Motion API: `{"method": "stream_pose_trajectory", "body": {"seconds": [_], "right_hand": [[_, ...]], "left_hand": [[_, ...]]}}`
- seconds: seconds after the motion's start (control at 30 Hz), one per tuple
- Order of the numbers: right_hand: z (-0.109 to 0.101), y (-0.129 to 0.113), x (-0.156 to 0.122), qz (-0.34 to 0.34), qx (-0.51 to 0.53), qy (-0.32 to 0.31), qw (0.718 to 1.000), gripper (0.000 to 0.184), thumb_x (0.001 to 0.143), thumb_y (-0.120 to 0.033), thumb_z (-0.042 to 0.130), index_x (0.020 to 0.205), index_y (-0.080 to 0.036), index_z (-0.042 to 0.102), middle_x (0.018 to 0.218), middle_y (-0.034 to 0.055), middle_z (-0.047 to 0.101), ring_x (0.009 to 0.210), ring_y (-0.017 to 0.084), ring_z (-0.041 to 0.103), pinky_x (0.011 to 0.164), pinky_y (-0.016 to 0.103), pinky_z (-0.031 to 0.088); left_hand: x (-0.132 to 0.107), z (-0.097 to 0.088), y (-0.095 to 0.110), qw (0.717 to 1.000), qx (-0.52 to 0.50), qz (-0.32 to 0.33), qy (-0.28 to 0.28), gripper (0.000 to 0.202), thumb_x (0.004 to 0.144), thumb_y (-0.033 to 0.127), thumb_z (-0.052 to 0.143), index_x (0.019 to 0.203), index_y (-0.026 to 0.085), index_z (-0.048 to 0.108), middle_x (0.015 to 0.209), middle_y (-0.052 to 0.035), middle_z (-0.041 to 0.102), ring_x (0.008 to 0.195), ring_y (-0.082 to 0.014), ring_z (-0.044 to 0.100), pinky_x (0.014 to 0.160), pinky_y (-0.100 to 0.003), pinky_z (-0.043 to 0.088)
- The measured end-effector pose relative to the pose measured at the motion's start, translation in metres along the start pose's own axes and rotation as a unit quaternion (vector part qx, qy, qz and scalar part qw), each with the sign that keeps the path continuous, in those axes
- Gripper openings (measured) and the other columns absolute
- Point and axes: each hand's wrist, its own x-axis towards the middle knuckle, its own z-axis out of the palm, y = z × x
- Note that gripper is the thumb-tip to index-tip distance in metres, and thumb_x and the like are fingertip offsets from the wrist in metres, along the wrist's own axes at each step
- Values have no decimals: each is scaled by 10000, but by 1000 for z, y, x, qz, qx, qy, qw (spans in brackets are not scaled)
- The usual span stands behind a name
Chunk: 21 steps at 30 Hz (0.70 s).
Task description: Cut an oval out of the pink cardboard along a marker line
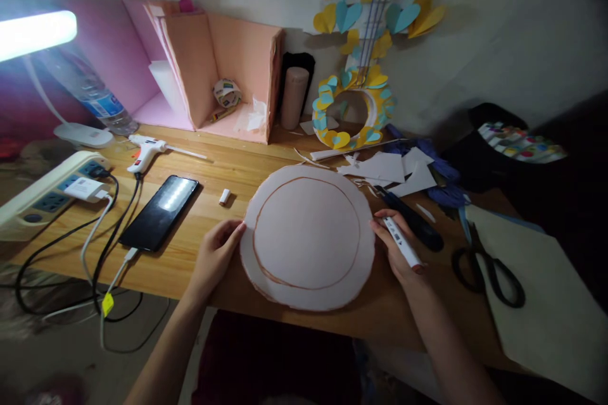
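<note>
A round white foam disc (308,235) with a brown circle drawn on it lies flat on the wooden desk (228,171). My left hand (217,253) rests against the disc's left edge, fingers curled onto the rim. My right hand (395,250) sits at the disc's right edge and is closed round a white marker (401,244) with a reddish tip pointing toward me. A small white marker cap (225,196) lies on the desk left of the disc.
Black scissors (489,269) and a black knife (411,218) lie right of the disc, by a cream sheet (546,304). A phone (159,212), glue gun (145,152), power strip (47,193) and cables fill the left. Paper scraps (384,168), a paper-heart guitar (361,76) and pink foam box (223,69) stand behind.
</note>
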Motion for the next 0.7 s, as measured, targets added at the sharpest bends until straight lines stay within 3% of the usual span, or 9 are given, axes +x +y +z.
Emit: {"method": "stream_pose_trajectory", "body": {"seconds": [0.27, 0.7], "right_hand": [[-1, 4, 2, -13, -14, 4, 1000, 306, 674, -441, 730, 870, -252, 591, 794, 0, 592, 763, 188, 583, 652, 313, 457], [0, 4, 2, 4, -6, 15, 1000, 309, 661, -451, 740, 847, -255, 590, 757, -13, 603, 683, 171, 580, 604, 308, 449]], "left_hand": [[-1, 2, -5, 1000, -19, 2, 6, 257, 830, 416, 588, 863, 172, 659, 822, -14, 677, 774, -158, 591, 692, -237, 450], [-1, 2, -6, 1000, -4, 9, 8, 249, 836, 414, 586, 872, 180, 660, 849, -16, 675, 811, -165, 597, 716, -247, 449]]}}
